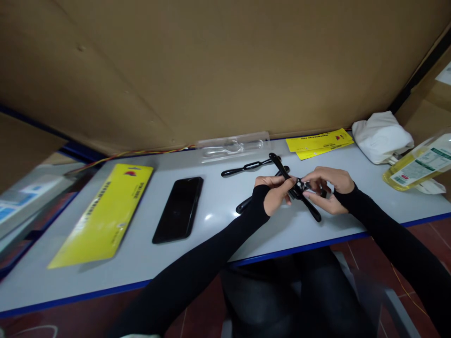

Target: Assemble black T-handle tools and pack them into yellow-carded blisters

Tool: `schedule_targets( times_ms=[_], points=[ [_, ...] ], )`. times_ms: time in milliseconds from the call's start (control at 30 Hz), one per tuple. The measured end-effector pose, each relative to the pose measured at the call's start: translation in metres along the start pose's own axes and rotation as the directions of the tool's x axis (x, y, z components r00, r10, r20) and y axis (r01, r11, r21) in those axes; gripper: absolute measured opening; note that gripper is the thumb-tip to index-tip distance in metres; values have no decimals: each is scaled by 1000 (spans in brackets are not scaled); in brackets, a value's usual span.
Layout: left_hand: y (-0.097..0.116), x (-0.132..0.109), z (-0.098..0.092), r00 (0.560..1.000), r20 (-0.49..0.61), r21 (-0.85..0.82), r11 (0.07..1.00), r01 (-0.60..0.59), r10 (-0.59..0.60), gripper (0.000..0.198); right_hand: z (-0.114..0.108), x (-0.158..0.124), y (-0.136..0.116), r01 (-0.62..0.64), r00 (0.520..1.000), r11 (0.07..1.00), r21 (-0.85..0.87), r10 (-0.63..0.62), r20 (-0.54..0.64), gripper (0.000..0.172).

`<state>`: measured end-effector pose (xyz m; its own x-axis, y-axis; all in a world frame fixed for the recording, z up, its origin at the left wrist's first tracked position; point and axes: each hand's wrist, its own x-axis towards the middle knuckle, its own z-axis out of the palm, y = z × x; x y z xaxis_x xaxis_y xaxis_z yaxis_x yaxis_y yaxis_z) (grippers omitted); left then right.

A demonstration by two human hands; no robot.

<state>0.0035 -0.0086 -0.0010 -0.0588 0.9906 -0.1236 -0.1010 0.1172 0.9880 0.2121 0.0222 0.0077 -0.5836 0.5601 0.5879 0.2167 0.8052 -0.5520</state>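
Note:
My left hand is closed around the middle of a black two-handled spokeshave, held tilted just above the table. My right hand pinches a small silver metal part against the tool's centre; its exact shape is partly hidden by the fingers. Beneath my left hand, another black spokeshave body lies on the table, mostly covered. A further black spokeshave body, with an open slot in its middle, rests behind my hands.
Clear plastic packaging and yellow cards lie along the back board. A black phone and a large yellow card are at left. At right stand a white cloth bundle and a bottle of yellow liquid. The table's blue edge runs in front.

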Motion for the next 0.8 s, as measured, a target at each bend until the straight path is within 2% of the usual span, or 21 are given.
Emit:
schedule_targets(
  times_ms=[67, 100, 167, 267, 367, 467, 533, 600, 733, 800],
  points=[
    [0, 0, 0, 1000, -3, 15, 1000, 7, -7, 31, 2, -1, -1, -25, 1000, 1000, -17, 25, -6, 45],
    [0, 0, 0, 1000, -2, 21, 1000, 3, -2, 32, 2, -1, 0, -19, 1000, 999, -32, 19, 0, 48],
    [-2, 0, -1, 1000, 8, 23, 1000, -10, 10, 33, 2, 0, 2, 17, 1000, 999, -48, -16, 16, 39],
    [-5, 1, 0, 1000, 13, 6, 1000, -20, 20, 34, 0, 1, 5, 63, 998, 997, -42, -63, 18, 7],
    [-3, 0, 1, 1000, 1, -14, 1000, -13, 13, 32, -2, 3, 4, 58, 998, 997, -42, -57, 25, 20],
    [0, 0, 2, 1000, -13, -19, 1000, 5, -5, 29, 0, 2, -1, 9, 1000, 1000, -28, -8, 11, 10],
    [1, -1, 1, 1000, -13, -6, 1000, 18, -18, 28, 1, 1, -2, -20, 1000, 999, -31, 20, -2, 28],
    [1, 0, 1, 1000, -10, 4, 1000, 17, -17, 28, 1, 0, 0, -24, 1000, 999, -36, 24, 3, 36],
    [-3, 1, 0, 1000, -12, 12, 1000, -9, 10, 32, -2, 1, 5, 41, 997, 999, -22, -39, 62, 9],
    [-4, 2, 0, 1000, -15, 23, 1000, -10, 11, 34, -3, 2, 4, 55, 996, 998, -39, -52, 71, 21]
  ],
)
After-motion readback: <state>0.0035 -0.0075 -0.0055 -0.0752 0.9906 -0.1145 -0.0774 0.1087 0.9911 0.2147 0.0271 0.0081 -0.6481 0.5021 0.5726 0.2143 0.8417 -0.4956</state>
